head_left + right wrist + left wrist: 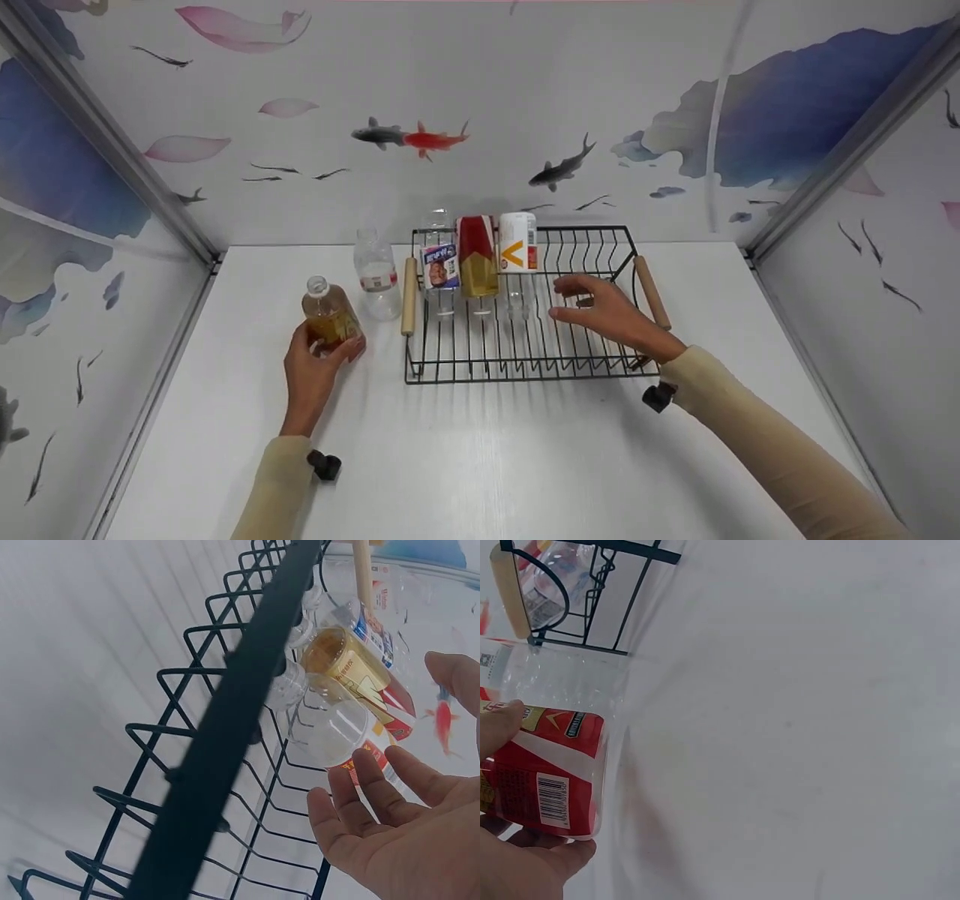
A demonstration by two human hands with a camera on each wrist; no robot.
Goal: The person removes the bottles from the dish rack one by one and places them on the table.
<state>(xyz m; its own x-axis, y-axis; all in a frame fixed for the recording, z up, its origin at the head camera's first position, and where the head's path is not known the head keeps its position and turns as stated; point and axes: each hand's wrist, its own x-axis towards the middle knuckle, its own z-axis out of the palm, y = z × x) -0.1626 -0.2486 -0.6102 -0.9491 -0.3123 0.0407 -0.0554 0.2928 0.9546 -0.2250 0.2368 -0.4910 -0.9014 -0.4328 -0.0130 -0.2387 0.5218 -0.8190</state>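
Note:
My left hand [311, 375] grips a plastic bottle [330, 319] left of the rack; its red label [555, 772] with a barcode shows in the left wrist view. Close behind it a clear empty-looking bottle [377, 281] stands on the table. Over the right half of the black wire rack [525, 381] my right hand [611, 311] is held with fingers spread and nothing in them. Inside the rack, side by side, are a bottle with a purple-and-white label [440, 266], one with a red-and-gold label [478, 259] and one with a white-and-orange label [517, 241].
Wooden handles, left [409, 296] and right [652, 292], flank the rack. The white table [480, 465] is bordered at the back and sides by panels [480, 67] painted with fish and petals.

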